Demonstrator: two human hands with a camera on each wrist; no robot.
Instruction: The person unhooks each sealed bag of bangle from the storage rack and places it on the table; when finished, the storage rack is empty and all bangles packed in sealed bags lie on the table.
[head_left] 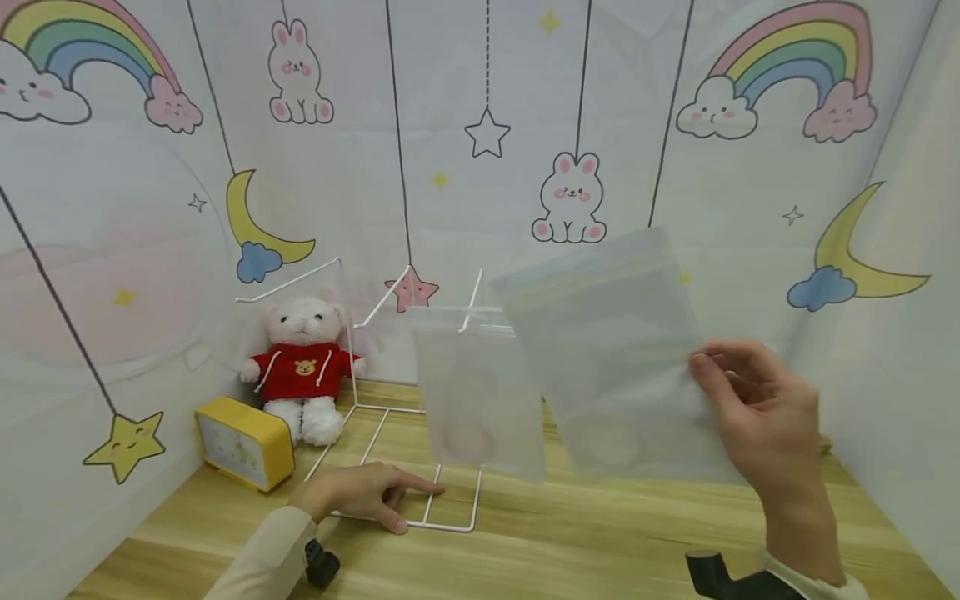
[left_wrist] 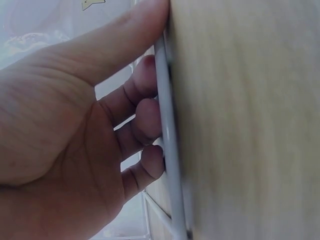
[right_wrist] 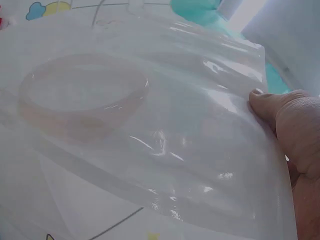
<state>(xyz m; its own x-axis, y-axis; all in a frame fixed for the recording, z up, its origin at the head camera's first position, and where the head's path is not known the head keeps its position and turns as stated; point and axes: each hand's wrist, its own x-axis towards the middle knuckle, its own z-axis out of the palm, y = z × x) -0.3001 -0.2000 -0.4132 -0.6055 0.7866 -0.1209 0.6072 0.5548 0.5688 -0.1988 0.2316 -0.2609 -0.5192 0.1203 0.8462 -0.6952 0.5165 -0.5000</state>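
Observation:
My right hand point(head_left: 765, 408) pinches the right edge of a frosted zip bag point(head_left: 615, 350) between thumb and fingers, holding it up and tilted. A pale pinkish ring point(right_wrist: 82, 122) shows through that bag in the right wrist view. Behind its left edge, a second frosted zip bag point(head_left: 480, 383) hangs from a front prong of a white wire rack point(head_left: 452, 528), with a round shape near its bottom. My left hand point(head_left: 367, 492) rests low on the rack's base, index finger stretched out. In the left wrist view its fingertips touch the base wire point(left_wrist: 170, 135).
A white teddy bear point(head_left: 306, 371) in a red hoodie sits behind the rack's left side. Left of the rack stands a yellow clock point(head_left: 246, 442). The wooden tabletop point(head_left: 600, 542) runs back to walls of printed cloth point(head_left: 487, 200).

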